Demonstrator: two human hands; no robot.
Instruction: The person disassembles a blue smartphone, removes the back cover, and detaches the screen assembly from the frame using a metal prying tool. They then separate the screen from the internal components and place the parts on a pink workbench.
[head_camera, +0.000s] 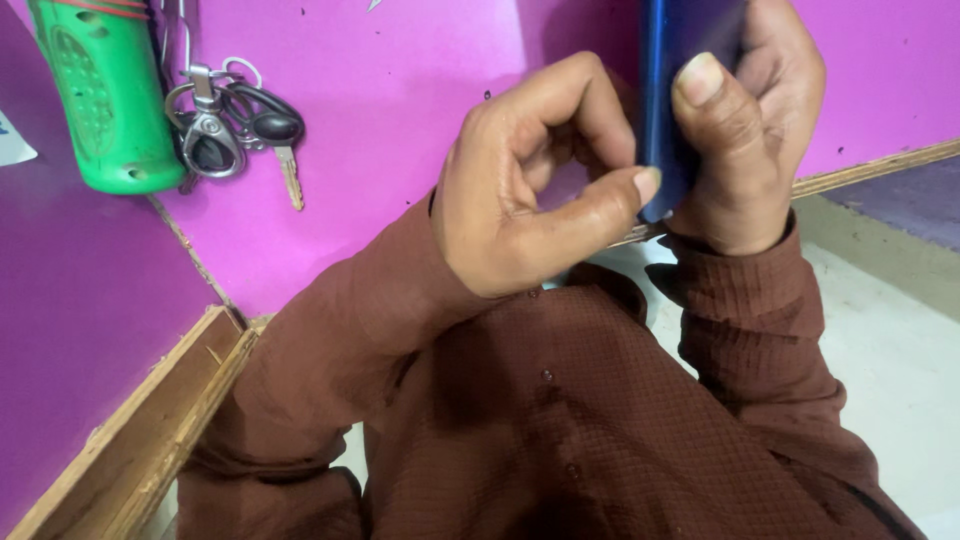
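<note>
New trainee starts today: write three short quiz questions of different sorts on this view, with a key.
1. True or false: the right hand holds the blue phone upright.
2. Which part of the left hand meets the phone's edge? A) palm B) thumb and fingertips C) wrist
3. Fill in: a bunch of keys hangs on the pink wall beside a ______ torch.

Key
1. True
2. B
3. green
</note>
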